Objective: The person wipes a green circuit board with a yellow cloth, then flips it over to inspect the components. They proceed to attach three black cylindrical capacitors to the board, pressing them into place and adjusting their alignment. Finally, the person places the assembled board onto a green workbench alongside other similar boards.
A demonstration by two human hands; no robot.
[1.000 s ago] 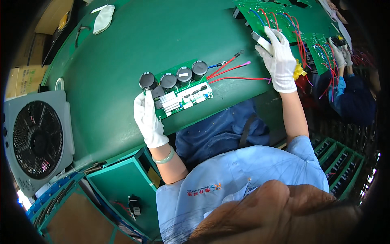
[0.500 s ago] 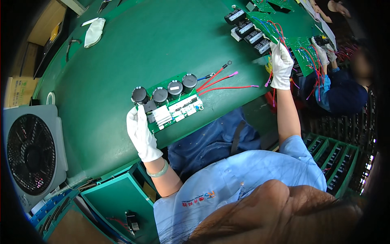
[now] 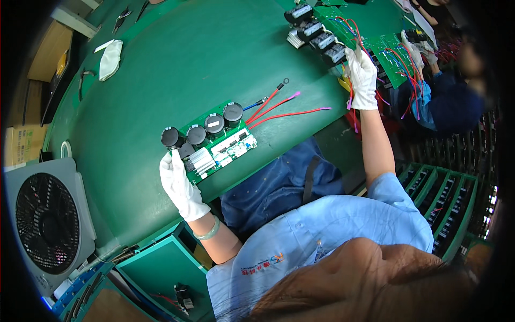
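Note:
On the green table in front of me lies a green circuit board with several black round capacitors along its far side. It also carries a finned metal heat sink, and red and blue wires point right. My left hand, in a white glove, is closed on the board's left end. At the upper right, my gloved right hand pinches the near edge of a second circuit board. That board is tilted, with black capacitors sticking out on its left and red wires hanging by my fingers. My right fingertips are partly hidden.
A grey fan stands at left. White cloth and pliers lie on the far left of the table. At right, a co-worker's gloved hand holds another wired board. Green racks stand lower right.
The whole view has turned slightly, so the table things sit a little further left. More of the heat sink on the right-hand board shows. Both hands keep their hold.

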